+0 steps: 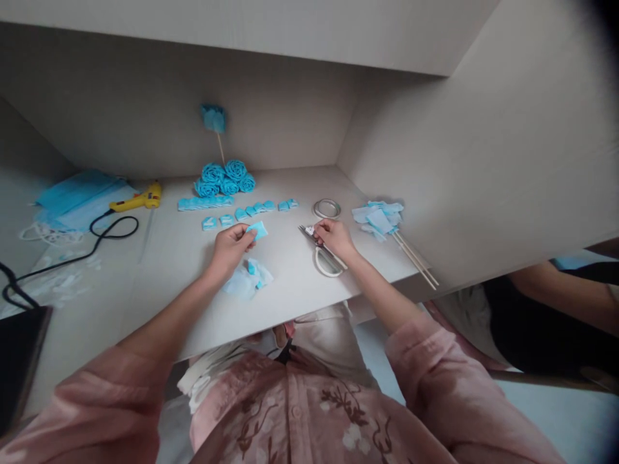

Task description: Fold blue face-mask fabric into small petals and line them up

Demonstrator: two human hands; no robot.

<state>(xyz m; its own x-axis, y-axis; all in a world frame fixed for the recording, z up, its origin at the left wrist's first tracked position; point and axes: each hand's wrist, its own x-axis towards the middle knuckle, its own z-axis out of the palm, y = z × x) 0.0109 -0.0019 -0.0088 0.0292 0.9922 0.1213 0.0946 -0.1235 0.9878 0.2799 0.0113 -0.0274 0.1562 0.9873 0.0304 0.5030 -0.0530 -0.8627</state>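
Observation:
Between thumb and fingers, my left hand [231, 245] pinches a small light-blue fabric square [260, 229]. My right hand [333, 236] is closed, its fingertips on a small white scrap [310, 230] whose kind is unclear. Under that hand lie scissors with white handles [329, 265], blades pointing away to the left; the hand hides their middle. Small folded blue pieces [255, 210] form a row beyond my left hand. Nearer me is a crumpled pale-blue heap [249, 280] of thin fabric with bright blue bits on it.
Rolled blue fabric roses [225, 179] are stacked at the back, a blue flower on a stick [213, 118] above them. Left are blue face masks [82, 193] and a yellow glue gun [140, 198] with black cord. Right are a tape roll [327, 208] and wooden sticks [416, 258] with blue fabric.

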